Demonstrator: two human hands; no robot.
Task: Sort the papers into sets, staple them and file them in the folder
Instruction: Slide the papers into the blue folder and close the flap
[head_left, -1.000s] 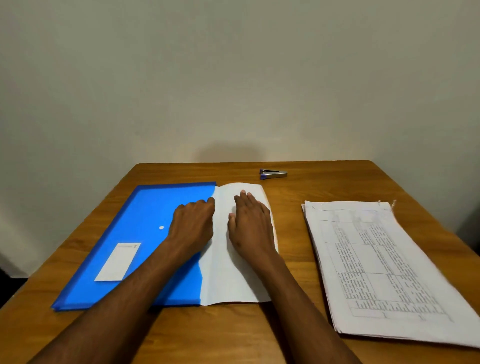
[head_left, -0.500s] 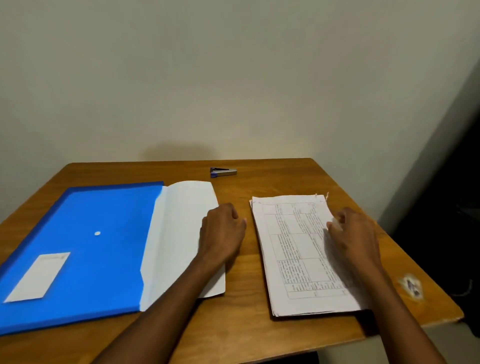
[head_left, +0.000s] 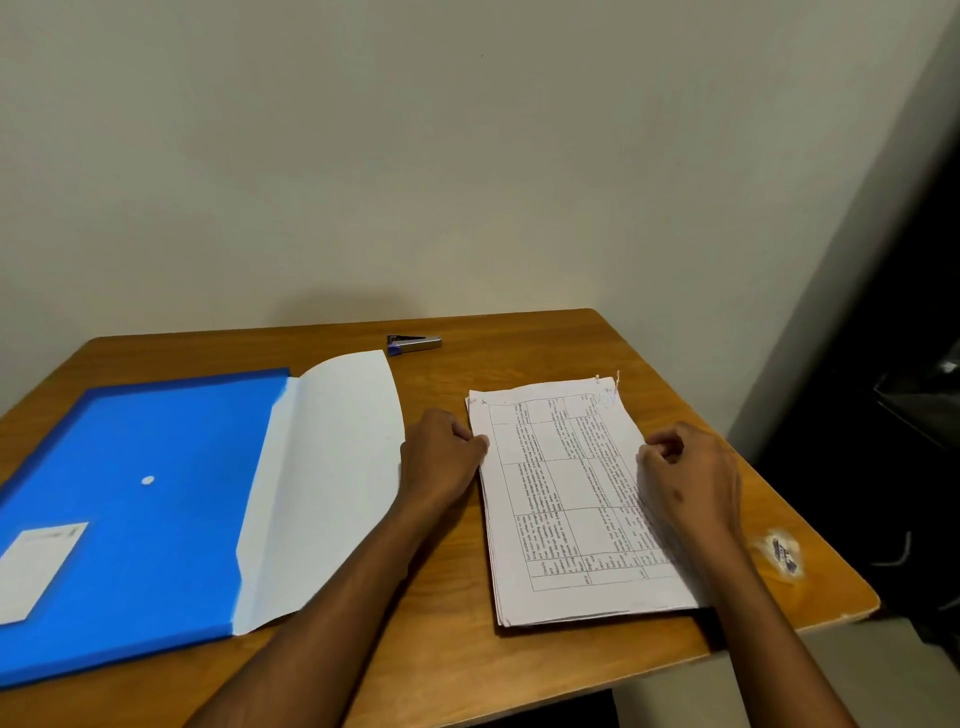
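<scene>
Wooden table (head_left: 452, 613) carries the paper stack (head_left: 566, 499) at three o'clock. My left hand (head_left: 441, 457) and right hand (head_left: 691, 473) curl onto its edges; I'd square it before lifting.

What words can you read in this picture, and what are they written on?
None can be read for sure.
Top sheet of the paper stack: a printed table of text, too small to read.
White label on the blue folder: faint marks, too blurred.
Worn sticker on the table: dark marks, unreadable.
Stapler: no text visible.
</scene>
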